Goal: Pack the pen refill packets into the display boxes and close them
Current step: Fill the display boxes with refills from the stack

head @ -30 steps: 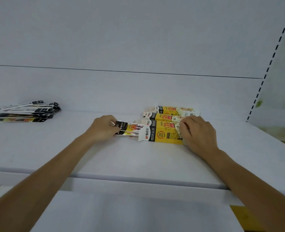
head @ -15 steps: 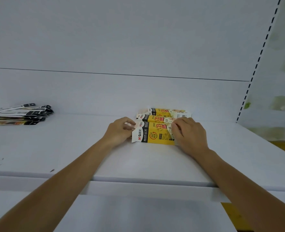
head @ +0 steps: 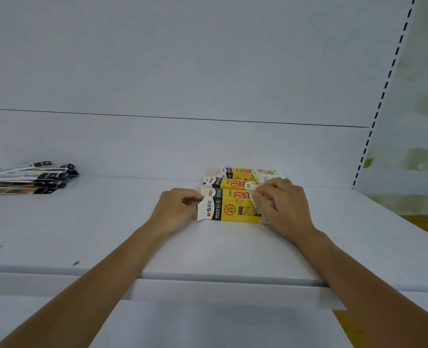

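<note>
Head view: our left hand point(head: 176, 210) pinched the unclosed flap point(head: 204, 209) of the nearest display box point(head: 235, 209); our right hand point(head: 283, 204), fingers point(head: 260, 197) curled, held it; unpacked refill packets point(head: 27, 178) lay well left of it.

A white shelf point(head: 107, 234) carries everything. Taking the shelf's middle as the dial's centre, three yellow, black and white display boxes lie flat towards 2 o'clock, side by side with their long sides touching. The nearest box point(head: 233, 209) has a white end flap standing open at its 9 o'clock end. The middle box point(head: 233, 183) lies just behind it, and the third box point(head: 245, 171) lies against the back panel at 12 o'clock. Well apart, at 10 o'clock, a loose stack of refill packets point(head: 27, 178) lies flat, its black ends pointing to 3 o'clock. A small dark fleck point(head: 75, 263) sits near the front edge at 7 o'clock.
</note>
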The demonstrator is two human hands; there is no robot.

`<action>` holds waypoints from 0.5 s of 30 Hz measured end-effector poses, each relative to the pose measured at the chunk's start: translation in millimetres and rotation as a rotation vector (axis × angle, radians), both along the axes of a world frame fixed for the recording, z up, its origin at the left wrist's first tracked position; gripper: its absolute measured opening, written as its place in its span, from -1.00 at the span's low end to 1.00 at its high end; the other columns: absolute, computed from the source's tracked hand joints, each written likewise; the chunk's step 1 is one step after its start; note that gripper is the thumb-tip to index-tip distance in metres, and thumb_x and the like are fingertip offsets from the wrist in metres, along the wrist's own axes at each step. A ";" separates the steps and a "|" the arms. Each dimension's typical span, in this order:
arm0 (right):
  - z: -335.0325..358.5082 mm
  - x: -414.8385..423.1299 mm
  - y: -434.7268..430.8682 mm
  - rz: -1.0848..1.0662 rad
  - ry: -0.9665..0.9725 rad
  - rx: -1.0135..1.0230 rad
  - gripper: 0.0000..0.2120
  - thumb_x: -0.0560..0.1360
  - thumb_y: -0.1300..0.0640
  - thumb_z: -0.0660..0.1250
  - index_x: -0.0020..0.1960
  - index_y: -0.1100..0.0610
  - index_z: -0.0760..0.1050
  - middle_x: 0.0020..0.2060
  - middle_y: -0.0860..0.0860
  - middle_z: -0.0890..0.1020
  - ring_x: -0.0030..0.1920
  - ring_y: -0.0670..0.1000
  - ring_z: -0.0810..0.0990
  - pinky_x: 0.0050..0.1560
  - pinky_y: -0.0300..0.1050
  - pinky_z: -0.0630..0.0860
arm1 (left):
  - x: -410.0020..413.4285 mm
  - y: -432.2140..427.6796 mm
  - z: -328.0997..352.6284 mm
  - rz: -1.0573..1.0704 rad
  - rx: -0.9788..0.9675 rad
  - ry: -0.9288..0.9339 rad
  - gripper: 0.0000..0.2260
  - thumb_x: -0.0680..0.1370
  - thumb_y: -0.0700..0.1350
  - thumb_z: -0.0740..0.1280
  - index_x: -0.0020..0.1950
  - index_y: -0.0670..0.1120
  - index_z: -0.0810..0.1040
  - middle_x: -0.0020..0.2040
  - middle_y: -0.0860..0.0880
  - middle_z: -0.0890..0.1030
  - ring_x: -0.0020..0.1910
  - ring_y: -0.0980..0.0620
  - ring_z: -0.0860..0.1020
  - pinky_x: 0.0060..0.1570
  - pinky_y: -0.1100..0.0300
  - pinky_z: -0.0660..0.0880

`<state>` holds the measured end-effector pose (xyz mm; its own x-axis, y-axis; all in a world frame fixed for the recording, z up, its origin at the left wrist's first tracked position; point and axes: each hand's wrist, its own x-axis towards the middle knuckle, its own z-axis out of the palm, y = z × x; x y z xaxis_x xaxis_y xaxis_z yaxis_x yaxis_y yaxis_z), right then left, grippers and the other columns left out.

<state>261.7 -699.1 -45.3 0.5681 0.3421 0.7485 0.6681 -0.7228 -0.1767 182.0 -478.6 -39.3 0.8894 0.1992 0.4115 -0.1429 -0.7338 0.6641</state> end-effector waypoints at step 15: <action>29.8 -10.6 17.0 0.070 -0.112 -0.516 -0.73 0.39 0.10 0.34 0.05 0.18 0.56 0.00 0.07 0.61 0.01 0.16 0.57 -0.03 0.07 0.54 | -6.9 8.2 13.3 -0.030 0.224 0.049 -0.78 0.51 -0.23 0.22 0.04 -0.04 0.59 0.04 0.02 0.55 0.05 0.02 0.51 0.05 0.15 0.43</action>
